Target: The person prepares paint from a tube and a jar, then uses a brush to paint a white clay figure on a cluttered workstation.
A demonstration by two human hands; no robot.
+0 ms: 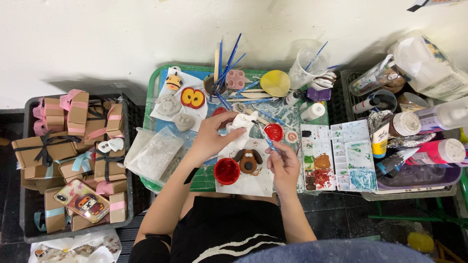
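Fingers on white tissue, beside brown gift boxes.

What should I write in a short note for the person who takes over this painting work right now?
Left hand: holds a white figure above the paper sheet.
Right hand: holds a blue brush, tip near the figure.
Things: red paint cup by the left wrist, a second red cup behind the brush, palette to the right.
Done: brown dog figure on the sheet looks painted.
Left: the white figure shows no colour yet; grey pieces at the back are unpainted.
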